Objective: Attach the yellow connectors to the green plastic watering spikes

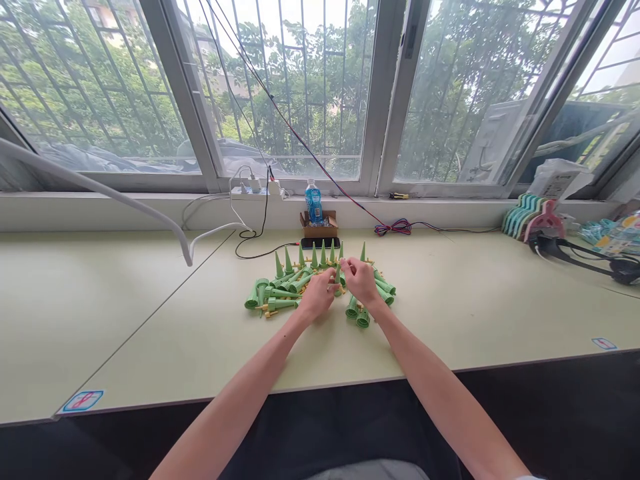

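Observation:
Green hollow cone-shaped spikes (283, 303), probably plant watering spikes, lie in a loose pile with small yellow valve-like pieces (271, 314) among them. Behind the pile, several spikes (289, 259) stand upright in a row. My left hand (319, 293) is closed around one green spike (338, 279), held point up at the pile's middle. Just above and to the right, my right hand (361, 279) is pinched near the spike's tip; what lies between its fingers is too small to make out. Two spikes (363, 320) lie with their wide ends toward me below the right wrist.
Behind the pile are a phone (321, 243) and a cardboard box (320, 230) with a blue-labelled bottle (313, 202). A power strip (250, 193) and cables sit by the window. A white cable (125, 200) arches at left. Headphones (575, 257) and hangers (530, 217) lie at right.

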Demonstrator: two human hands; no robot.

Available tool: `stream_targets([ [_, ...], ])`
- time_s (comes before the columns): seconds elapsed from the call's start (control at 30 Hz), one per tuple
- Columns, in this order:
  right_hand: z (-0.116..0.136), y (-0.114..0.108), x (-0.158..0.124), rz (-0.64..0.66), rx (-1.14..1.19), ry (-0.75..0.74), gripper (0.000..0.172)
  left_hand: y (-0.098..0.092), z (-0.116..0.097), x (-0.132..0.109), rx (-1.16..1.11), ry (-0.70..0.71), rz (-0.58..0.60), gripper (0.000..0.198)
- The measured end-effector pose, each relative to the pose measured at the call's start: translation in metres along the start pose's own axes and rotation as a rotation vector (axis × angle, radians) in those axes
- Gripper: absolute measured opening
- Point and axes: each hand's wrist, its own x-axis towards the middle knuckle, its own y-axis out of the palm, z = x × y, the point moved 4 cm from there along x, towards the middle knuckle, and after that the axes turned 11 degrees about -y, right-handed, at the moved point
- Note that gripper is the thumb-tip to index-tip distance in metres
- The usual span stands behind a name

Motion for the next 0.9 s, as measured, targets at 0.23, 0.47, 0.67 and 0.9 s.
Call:
stream_targets([
  [0.23,0.0027,0.0001,-0.0002,0.017,0.029,-0.001,0.041,0.0002,0.0014,-0.0001,0.054,0.023,-0.004,0.011],
  [0.47,0.0020,-0.0006,-0.0001,0.022,0.030,0.014,0.041,0.0011,0.0007,-0.0007,0.109,0.016,0.001,0.010],
  [0.67,-0.0008,-0.0008,0.0000,0.016,0.017,0.029,0.043,0.0003,0.0005,-0.0009,0.137,0.005,-0.043,0.013],
  [0.9,-0.0010,-0.0007,-0.0005,0.013,0.039,0.047,0.044,-0.0012,-0.0019,-0.0009,0.120,-0.002,-0.063,0.020],
])
